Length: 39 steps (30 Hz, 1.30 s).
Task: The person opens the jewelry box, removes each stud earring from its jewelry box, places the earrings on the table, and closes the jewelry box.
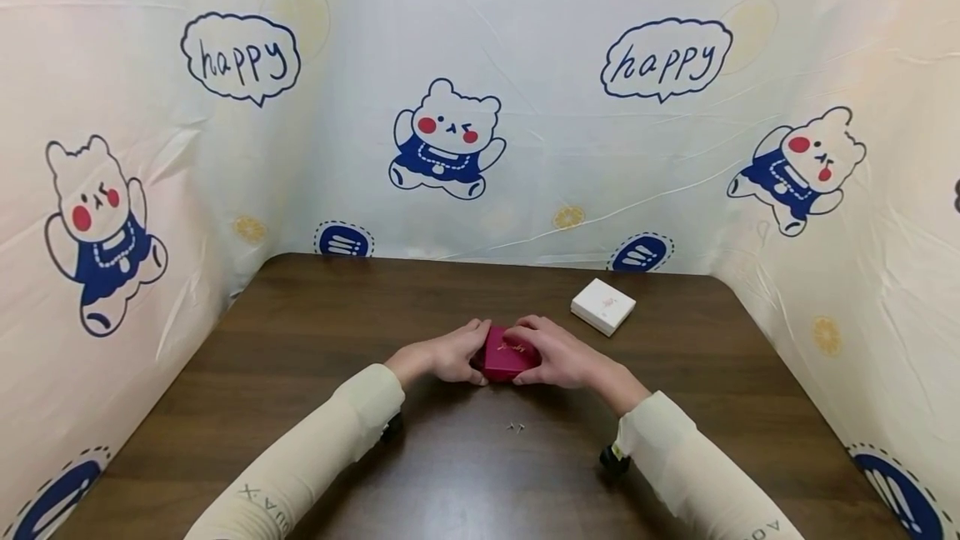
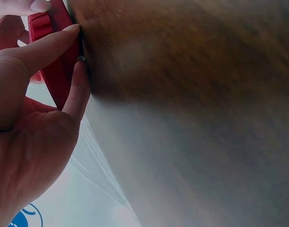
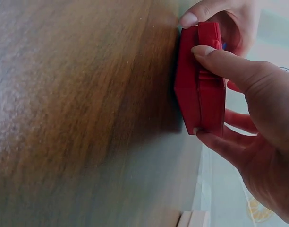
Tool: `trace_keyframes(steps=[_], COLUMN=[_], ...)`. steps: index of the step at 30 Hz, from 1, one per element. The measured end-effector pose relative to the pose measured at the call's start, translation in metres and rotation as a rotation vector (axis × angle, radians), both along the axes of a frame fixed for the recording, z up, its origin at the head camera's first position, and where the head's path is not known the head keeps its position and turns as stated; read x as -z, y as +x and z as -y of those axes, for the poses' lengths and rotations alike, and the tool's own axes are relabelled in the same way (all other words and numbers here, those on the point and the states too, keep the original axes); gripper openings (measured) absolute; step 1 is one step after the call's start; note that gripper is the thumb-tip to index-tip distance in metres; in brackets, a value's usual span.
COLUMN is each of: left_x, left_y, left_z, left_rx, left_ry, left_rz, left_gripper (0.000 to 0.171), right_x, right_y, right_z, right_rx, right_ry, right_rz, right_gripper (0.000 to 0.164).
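Observation:
A small red gift box (image 1: 504, 354) with gold script on its lid sits on the wooden table, between both hands. My left hand (image 1: 456, 355) grips its left side, thumb near the front edge and fingers toward the back. From the right, my right hand (image 1: 558, 354) holds the box by its lid, fingers bent over the top and thumb at the front. The right wrist view shows a ribbon bow (image 3: 208, 49) on the box's front and a seam between lid and base. Two tiny metallic pieces (image 1: 515, 427) lie on the table in front of the box.
A white square box (image 1: 603, 307) stands at the back right of the brown table (image 1: 360, 298). Patterned white curtains (image 1: 540, 40) close in the table at the back and both sides.

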<state>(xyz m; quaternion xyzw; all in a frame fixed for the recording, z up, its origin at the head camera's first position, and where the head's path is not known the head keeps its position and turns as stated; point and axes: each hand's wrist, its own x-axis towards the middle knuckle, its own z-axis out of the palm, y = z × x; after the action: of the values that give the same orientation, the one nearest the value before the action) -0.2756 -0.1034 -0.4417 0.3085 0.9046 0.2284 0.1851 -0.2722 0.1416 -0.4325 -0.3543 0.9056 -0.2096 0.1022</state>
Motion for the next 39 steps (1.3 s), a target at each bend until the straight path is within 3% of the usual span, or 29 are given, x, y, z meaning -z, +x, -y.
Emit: trace_keyframes(steps=[9,25,39], left_x=[-0.0019,-0.0016,-0.0003], left_y=[0.0009,0.0013,0.0032], left_z=[-0.0021,-0.0018,-0.0031], left_rx=[0.002,-0.019,-0.034], left_ry=[-0.026,0.027,0.043], left_rz=[0.002,-0.006,-0.019], left_gripper=[0.103,0.103,0.106], right_x=[-0.0016,-0.0035,0.0005], right_y=[0.0037,-0.0039,0.0], right_z=[-0.0016,-0.004,-0.0052], right_rx=[-0.025,-0.035,-0.059], right_ry=[0.014,-0.03,-0.065], right_rz=[-0.052,0.007,-0.033], right_gripper=[0.067,0.068,0.075])
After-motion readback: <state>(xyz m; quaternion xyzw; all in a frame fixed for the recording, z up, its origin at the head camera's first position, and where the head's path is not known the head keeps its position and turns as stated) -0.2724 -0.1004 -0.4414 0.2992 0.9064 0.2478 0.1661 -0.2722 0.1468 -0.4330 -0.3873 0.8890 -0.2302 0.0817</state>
